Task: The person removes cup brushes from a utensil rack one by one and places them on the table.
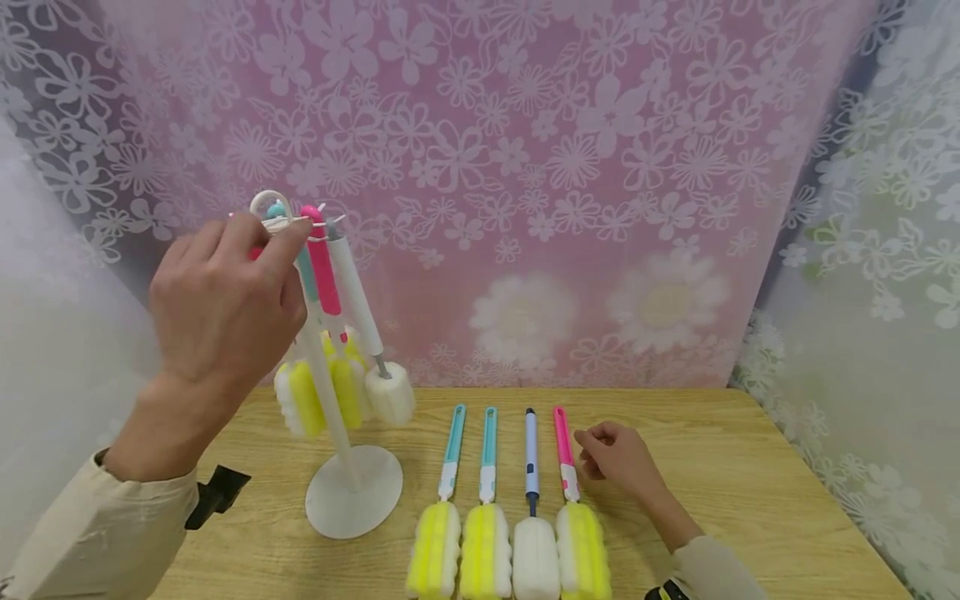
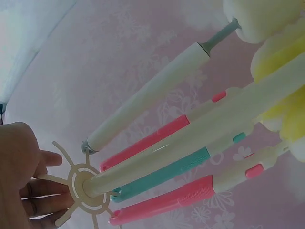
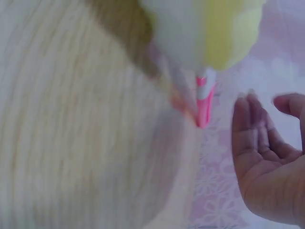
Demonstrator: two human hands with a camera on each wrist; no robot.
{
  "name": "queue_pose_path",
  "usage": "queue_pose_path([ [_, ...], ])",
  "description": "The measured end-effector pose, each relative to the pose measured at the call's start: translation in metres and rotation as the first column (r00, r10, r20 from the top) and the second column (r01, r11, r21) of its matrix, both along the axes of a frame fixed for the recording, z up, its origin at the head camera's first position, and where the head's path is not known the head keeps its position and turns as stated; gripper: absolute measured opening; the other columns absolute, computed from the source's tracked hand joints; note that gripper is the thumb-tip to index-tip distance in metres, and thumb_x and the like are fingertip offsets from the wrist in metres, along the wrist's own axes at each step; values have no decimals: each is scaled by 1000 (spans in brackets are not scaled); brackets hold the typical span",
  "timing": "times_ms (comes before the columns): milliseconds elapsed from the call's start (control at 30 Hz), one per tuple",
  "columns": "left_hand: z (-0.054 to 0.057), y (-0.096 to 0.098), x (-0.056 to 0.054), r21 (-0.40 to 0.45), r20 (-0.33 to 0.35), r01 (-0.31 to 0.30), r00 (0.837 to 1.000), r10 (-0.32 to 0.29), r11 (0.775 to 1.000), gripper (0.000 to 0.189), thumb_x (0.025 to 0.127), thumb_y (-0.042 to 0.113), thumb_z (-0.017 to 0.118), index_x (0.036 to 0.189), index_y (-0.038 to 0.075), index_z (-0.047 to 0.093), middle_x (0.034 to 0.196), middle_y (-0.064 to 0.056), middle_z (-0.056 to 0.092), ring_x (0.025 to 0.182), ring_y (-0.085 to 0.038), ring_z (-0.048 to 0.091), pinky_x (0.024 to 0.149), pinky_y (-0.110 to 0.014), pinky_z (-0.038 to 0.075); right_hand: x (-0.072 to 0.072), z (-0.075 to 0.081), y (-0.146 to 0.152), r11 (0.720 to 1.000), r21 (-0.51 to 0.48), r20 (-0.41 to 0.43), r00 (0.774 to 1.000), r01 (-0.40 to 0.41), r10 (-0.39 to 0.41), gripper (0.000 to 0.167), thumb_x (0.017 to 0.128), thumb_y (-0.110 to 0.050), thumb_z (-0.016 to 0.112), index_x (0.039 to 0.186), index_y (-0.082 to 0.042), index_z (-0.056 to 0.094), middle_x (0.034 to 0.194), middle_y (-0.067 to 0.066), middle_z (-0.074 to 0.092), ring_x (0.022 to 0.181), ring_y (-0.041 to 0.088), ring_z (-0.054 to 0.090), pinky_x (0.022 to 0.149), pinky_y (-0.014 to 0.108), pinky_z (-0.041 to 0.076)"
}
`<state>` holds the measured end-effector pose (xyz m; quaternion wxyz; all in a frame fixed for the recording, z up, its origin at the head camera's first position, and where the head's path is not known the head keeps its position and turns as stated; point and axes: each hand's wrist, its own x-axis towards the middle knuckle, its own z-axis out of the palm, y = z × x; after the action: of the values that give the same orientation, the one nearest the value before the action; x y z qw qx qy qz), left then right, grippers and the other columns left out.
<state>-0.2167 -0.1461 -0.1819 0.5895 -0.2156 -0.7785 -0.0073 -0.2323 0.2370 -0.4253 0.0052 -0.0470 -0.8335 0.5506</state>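
A white stand (image 1: 324, 392) with a round base and spoke-like hooks on top leans slightly, its top to the left. My left hand (image 1: 225, 292) grips the hooked top; in the left wrist view, one hook (image 2: 53, 179) passes between thumb and fingers. From other hooks hang pink-handled brushes (image 1: 322, 275), a teal-handled brush (image 2: 164, 174) and a white-handled brush (image 1: 358, 292) with a white sponge head. On the table, my right hand (image 1: 618, 458) is just right of a brush with a pink handle (image 1: 564, 446) and yellow-white sponge head. Its fingers are loosely bent, holding nothing.
Left of that pink brush lie a blue-handled brush (image 1: 532, 458) with a white sponge and two teal-handled brushes (image 1: 489, 442), side by side, heads toward me. The wooden table (image 1: 697, 500) ends at a pink flowered curtain (image 1: 465, 167), with pale sheets on both sides.
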Motion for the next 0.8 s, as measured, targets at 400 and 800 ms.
queue_pose_path([
  [400, 0, -7, 3, 35, 53, 59, 997, -61, 998, 36, 85, -1, 43, 102, 7, 73, 88, -14, 67, 82, -37, 56, 65, -50, 45, 8, 33, -25, 998, -68, -131, 991, -5, -4, 24, 96, -23, 58, 94, 1, 62, 79, 16, 62, 69, 30, 63, 64, 35, 56],
  [800, 2, -8, 4, 23, 63, 80, 995, -81, 997, 34, 90, 25, 48, 89, 0, 71, 84, -15, 69, 73, -34, 62, 54, -43, 48, 12, 74, -72, 965, -183, -263, 955, -185, 134, 22, 94, -20, 61, 94, 2, 63, 75, 14, 61, 62, 28, 60, 60, 34, 56],
])
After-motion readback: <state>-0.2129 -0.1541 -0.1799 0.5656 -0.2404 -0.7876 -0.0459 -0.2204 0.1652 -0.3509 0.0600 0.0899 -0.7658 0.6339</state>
